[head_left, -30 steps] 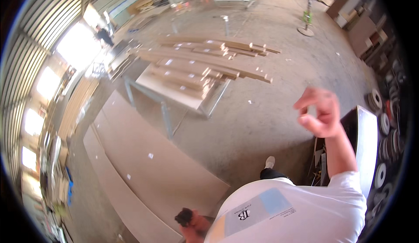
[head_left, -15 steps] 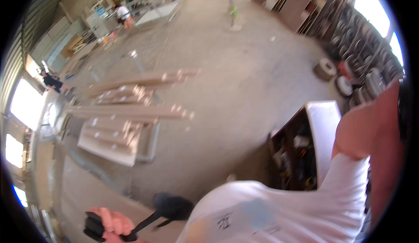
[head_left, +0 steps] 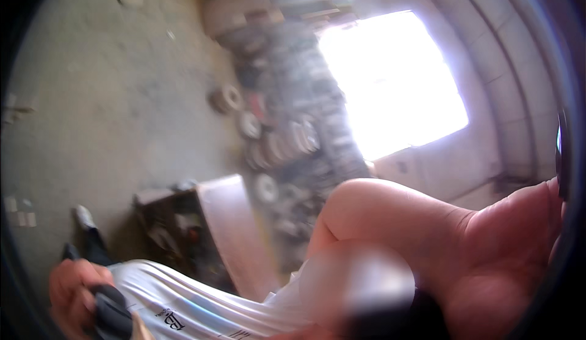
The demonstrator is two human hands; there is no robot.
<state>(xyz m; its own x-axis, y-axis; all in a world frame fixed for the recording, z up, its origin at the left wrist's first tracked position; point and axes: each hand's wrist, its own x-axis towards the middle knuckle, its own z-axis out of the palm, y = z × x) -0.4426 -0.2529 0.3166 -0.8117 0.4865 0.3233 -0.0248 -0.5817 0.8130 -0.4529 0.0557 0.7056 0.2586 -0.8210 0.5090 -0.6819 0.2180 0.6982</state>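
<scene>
My left hand (head_left: pixel 79 285), low at the left edge beside my white shirt (head_left: pixel 177 297), has its fingers curled round a black object (head_left: pixel 111 312) with a rounded end. Its kind is not clear from the blurred picture. A small dark tip stands above the same hand. My right arm (head_left: pixel 390 212) is bent and raised, reaching to the right edge of the view. There my right hand (head_left: pixel 506 254) is very close to the camera, its fingers out of sight, so what it holds or touches does not show.
In front of me stands an open-fronted cabinet (head_left: pixel 241 236) with a pale side panel and jumbled contents. Beyond it, many round reels or wheels (head_left: pixel 265 187) lie stacked along the wall under a bright window (head_left: pixel 397 83). A leg with a pale shoe (head_left: pixel 85 217) shows on the concrete floor (head_left: pixel 122 96).
The view has swung right, so the stacked boards and other people have left it and the window has come in. My left hand still grips the black object; my right arm remains raised.
</scene>
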